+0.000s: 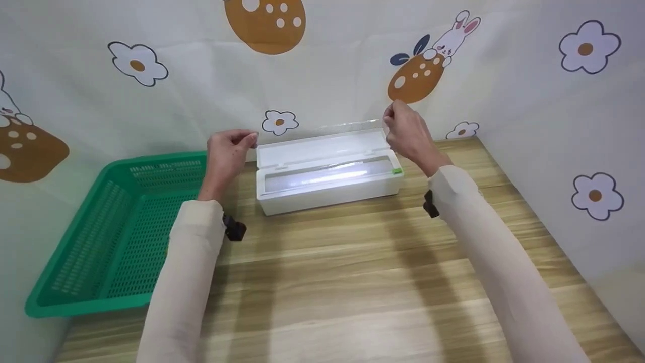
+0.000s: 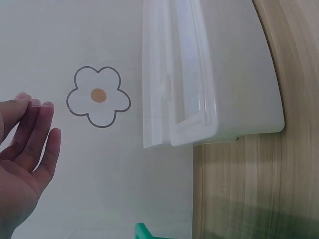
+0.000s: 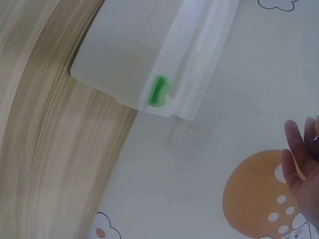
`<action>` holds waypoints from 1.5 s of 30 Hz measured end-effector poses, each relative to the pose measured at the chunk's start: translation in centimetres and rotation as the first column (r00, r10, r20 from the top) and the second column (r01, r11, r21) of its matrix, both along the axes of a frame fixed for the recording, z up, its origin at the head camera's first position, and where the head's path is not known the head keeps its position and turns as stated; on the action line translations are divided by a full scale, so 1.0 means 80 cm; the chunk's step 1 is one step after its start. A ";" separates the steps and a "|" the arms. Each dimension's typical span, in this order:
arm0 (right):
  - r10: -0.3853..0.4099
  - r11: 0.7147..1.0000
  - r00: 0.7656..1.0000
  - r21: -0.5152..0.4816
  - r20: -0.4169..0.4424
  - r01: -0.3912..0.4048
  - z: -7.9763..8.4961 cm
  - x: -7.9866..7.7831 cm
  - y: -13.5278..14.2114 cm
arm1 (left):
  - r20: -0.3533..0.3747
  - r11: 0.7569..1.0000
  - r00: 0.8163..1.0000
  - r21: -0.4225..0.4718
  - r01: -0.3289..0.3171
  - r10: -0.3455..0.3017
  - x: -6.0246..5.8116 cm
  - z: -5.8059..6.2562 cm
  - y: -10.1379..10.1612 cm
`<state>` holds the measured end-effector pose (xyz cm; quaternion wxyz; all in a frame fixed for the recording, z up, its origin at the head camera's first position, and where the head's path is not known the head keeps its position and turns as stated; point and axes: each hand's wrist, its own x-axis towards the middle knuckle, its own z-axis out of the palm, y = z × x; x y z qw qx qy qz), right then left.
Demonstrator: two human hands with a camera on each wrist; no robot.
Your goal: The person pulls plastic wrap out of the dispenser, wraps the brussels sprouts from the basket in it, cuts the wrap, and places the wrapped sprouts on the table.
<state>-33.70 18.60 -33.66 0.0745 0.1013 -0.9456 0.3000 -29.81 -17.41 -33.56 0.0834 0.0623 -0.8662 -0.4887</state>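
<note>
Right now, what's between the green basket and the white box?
In the head view, the left hand appears between the green basket and the white box, with wooden tabletop showing beside the box.

Head view: from above the near side of the table, facing forward and down; the widest, reaching the back right corner and the wall. Left wrist view: closer, rolled sideways, on the left end of the box by the back edge; left hand at frame left. Right wrist view: close, tilted, on the right end; right hand at frame right. Shared by both: box, back edge, wall.
</note>
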 end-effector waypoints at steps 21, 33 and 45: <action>-0.009 1.000 0.991 0.007 -0.132 0.010 0.033 0.007 -0.007 | -0.057 1.000 0.998 0.024 0.000 0.002 0.002 0.039 -0.003; -0.022 0.999 0.986 0.021 -0.164 0.026 0.060 0.010 -0.006 | -0.078 1.000 0.997 0.017 -0.013 0.014 0.005 0.058 -0.002; -0.039 0.999 0.976 0.019 -0.212 0.044 0.076 0.014 -0.005 | -0.099 0.999 0.995 0.038 -0.005 0.008 0.007 0.073 -0.002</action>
